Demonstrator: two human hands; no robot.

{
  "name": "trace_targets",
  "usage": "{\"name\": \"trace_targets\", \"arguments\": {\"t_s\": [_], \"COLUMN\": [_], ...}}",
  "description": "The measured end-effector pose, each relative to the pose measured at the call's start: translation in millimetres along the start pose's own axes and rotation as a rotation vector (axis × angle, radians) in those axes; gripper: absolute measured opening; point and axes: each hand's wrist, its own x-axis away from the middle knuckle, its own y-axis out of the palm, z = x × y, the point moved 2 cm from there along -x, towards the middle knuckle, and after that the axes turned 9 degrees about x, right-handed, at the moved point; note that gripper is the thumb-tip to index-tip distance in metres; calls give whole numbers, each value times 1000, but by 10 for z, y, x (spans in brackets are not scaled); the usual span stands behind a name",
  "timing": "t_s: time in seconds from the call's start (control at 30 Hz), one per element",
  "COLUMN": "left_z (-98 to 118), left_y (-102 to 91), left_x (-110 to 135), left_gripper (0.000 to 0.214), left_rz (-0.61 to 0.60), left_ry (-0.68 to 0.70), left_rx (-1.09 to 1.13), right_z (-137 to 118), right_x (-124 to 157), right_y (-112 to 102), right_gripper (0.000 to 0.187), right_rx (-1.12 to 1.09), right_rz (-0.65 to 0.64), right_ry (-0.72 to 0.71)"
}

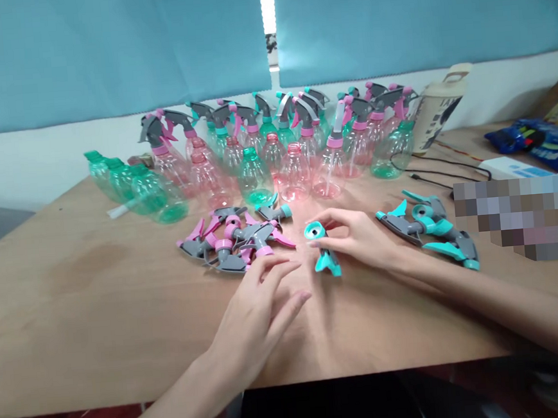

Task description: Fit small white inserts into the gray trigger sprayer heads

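In my right hand [358, 235] is a teal-and-grey spray head [327, 250], pinched between thumb and fingers. Its round teal collar faces up and its trigger hangs toward the table. My left hand [262, 307] hovers just left of it, fingers spread and holding nothing. Beyond the left hand lies a pile of pink-and-grey spray heads [233, 241], with one teal-and-grey spray head [275, 212] at its back. A second group of teal-and-grey spray heads [430, 226] rests to the right of my right hand.
Behind stand open bottles, such as a green one [256, 178] and a pink one [295, 174], before several bottles with spray heads [360, 132]. Green bottles [149, 190] cluster at left. A cream tumbler [438, 113], black cable [443, 180] and blue packet [539, 140] lie right.
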Motion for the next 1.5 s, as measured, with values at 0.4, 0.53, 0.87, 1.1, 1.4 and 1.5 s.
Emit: {"name": "trace_targets", "arguments": {"t_s": [0.4,0.53,0.87,1.1,1.4,1.5], "left_z": [-88,-143,-59,50,190,357], "left_y": [-106,-60,146,476,1051,1217], "left_x": [46,-24,-91,-389,-1111,-1417], "left_gripper": [17,17,15,17,18,22], "left_rz": [8,-8,-109,-224,-174,-148], "left_ry": [-38,-39,-25,40,222,311], "left_rx": [-39,0,24,25,63,13], "right_z": [142,44,-38,308,741,778], "right_x": [-565,-369,-105,434,751,866], "right_y": [186,231,-95,-825,-1217,-1235], "right_gripper": [35,37,39,27,29,33], "right_rx": [264,189,161,505,871,871], "right_rz": [-156,-193,-132,-136,7,124], "right_ry": [31,43,65,55,138,157]}}
